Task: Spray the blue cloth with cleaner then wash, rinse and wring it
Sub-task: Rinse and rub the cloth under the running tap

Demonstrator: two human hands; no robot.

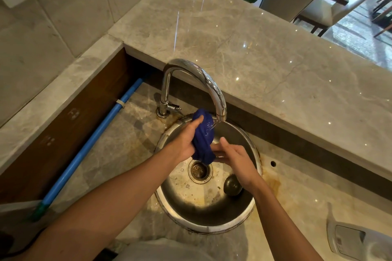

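Hands wash cloth (under tap).

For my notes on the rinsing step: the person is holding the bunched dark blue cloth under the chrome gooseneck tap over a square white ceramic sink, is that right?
Not quite. The head view shows a round stainless steel sink, not a square white ceramic one. The rest holds: the left hand grips the bunched dark blue cloth under the spout of the chrome gooseneck tap, with the right hand at the cloth's lower end.

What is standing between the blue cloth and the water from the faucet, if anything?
Nothing visible does. The left hand grips the bunched blue cloth and holds its upper end right under the faucet spout, over the round sink. The right hand touches the cloth's lower end, away from the water.
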